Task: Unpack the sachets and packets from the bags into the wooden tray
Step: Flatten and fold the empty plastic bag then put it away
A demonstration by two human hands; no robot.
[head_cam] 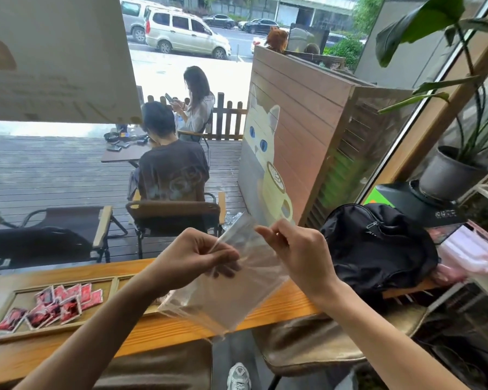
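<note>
I hold a clear plastic bag (pixel 231 291) up in front of me, above the counter's edge. My left hand (pixel 192 257) pinches its upper left edge and my right hand (pixel 296 249) pinches its upper right corner. The bag looks see-through, with no contents I can make out. Below and to the left lies the wooden tray (pixel 54 329). Several red sachets (pixel 54 305) are heaped in its left compartment. My left forearm hides most of the right compartment.
A black backpack (pixel 378 249) sits on the wooden counter (pixel 158 330) to the right, with pink packets (pixel 468 254) beyond it. A potted plant (pixel 451 175) stands at the far right. Stools are under the counter. Two people sit outside the window.
</note>
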